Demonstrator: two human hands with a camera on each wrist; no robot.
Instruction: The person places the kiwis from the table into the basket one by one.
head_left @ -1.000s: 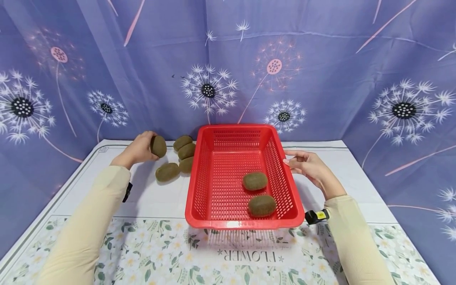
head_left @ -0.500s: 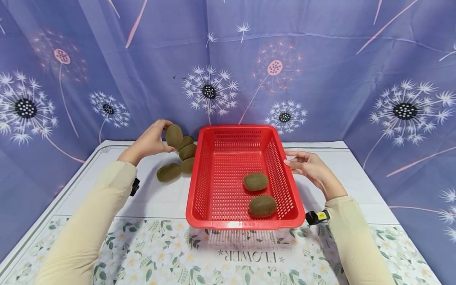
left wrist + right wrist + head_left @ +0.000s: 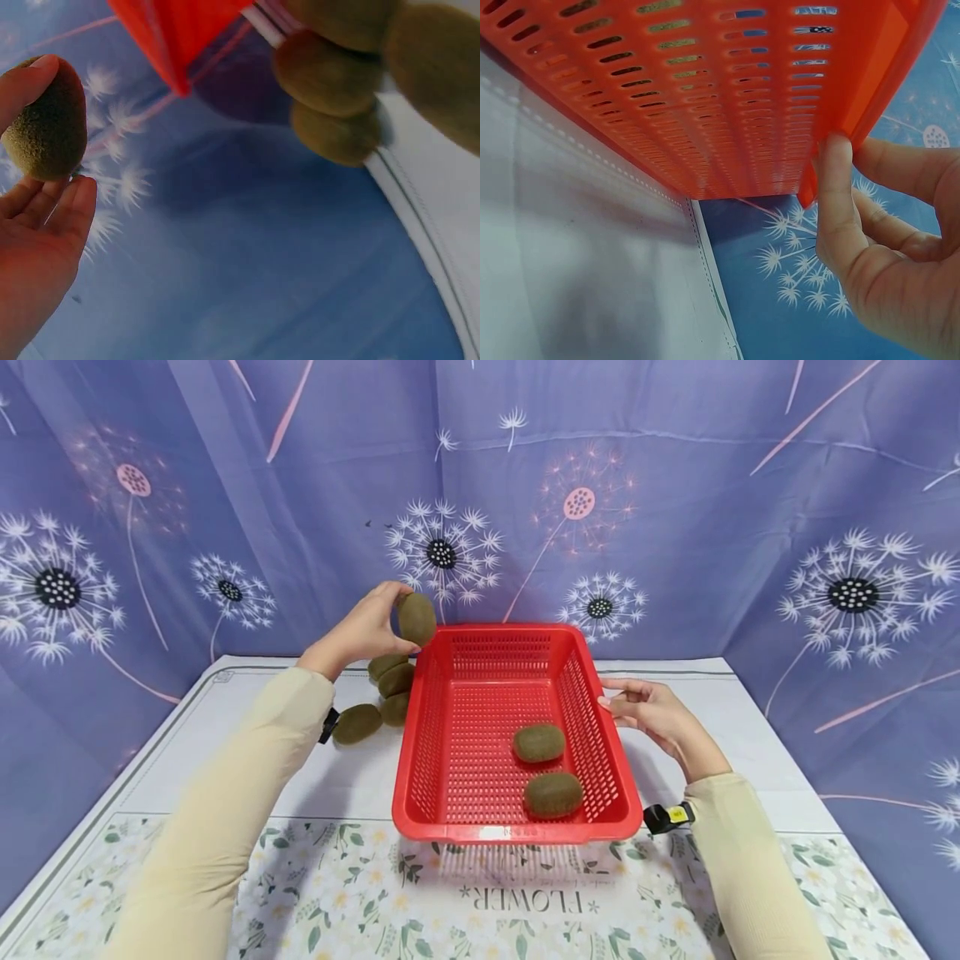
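Observation:
My left hand (image 3: 367, 625) holds a brown, fuzzy kiwi (image 3: 417, 619) upright between thumb and fingers, raised by the back left corner of a red plastic basket (image 3: 517, 834). In the left wrist view this kiwi (image 3: 49, 127) shows close up, thumb on one side and fingertips at its lower end. Over on the basket's right side, my right hand (image 3: 652, 714) pinches the rim, thumb and forefinger meeting there in the right wrist view. Two kiwis lie inside the basket, an upper kiwi (image 3: 538, 742) and a lower kiwi (image 3: 553, 794), both towards the right wall.
Left of the basket several more kiwis (image 3: 395, 680) lie in a row against its wall, with a single kiwi (image 3: 357, 724) just beside them. A white and floral cloth (image 3: 330, 885) covers the table. Behind hangs a purple dandelion-print curtain (image 3: 315, 527).
My left hand has lifted the kiwi and carried it to the right, from the table's left part to the basket's back left corner. The right hand and basket have stayed put.

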